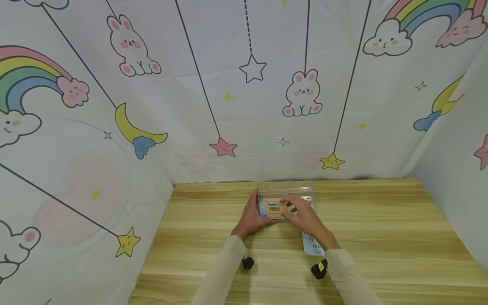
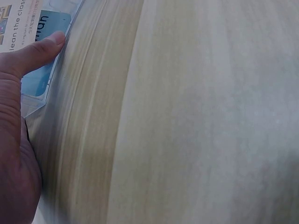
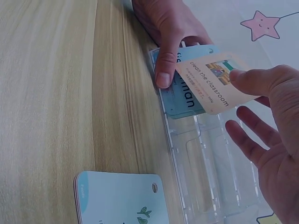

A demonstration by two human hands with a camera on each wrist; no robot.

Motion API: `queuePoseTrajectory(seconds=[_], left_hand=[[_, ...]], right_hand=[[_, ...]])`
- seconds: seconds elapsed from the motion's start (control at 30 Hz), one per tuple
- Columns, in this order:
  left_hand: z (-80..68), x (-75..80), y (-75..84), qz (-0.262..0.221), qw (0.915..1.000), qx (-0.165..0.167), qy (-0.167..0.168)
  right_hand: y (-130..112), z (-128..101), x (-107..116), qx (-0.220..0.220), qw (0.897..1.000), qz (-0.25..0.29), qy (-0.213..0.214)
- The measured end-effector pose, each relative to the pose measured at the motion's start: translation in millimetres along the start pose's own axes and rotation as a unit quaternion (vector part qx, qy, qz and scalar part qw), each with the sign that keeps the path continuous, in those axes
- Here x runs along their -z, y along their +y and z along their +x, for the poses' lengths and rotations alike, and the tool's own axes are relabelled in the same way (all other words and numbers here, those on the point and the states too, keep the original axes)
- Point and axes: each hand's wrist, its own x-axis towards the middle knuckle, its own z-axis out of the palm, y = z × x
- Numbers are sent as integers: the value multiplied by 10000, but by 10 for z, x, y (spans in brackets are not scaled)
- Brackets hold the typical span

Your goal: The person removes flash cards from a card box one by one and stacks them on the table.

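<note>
A clear divided plastic case [image 3: 189, 163] lies on the table. My left hand [image 1: 253, 217] holds its left end, the thumb over the near edge and the other fingers around the far side. In the left compartment lies a blue card [image 3: 182, 109], its word partly covered, ending in "man". Above it my right hand [image 1: 303, 214] pinches a peach card [image 3: 205, 81] between thumb and fingers; the card reads "clean the classroom" and bears a small picture. It is tilted and overlaps the blue card. Two fingers of the right hand stand away from the card.
A stack of blue and white cards [image 3: 119, 198] with a punched hole lies on the wood-grain table [image 1: 381, 237], near the case's front right. Behind stands a white cloth backdrop [image 1: 267, 118] with cartoon prints. Each wrist bears a small black device [image 1: 248, 262].
</note>
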Motion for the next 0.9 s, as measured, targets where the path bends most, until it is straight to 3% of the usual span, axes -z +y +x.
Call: queuePoseTrajectory(seconds=[0.3,0.9], left_hand=[[4,2,14,-27,9997,-196,115],[-21,20,56,-36,10000,-68,62]], right_hand=[[16,-38,27,-235,9994,239,113],[56,-200,272,-715,9970,282,101]])
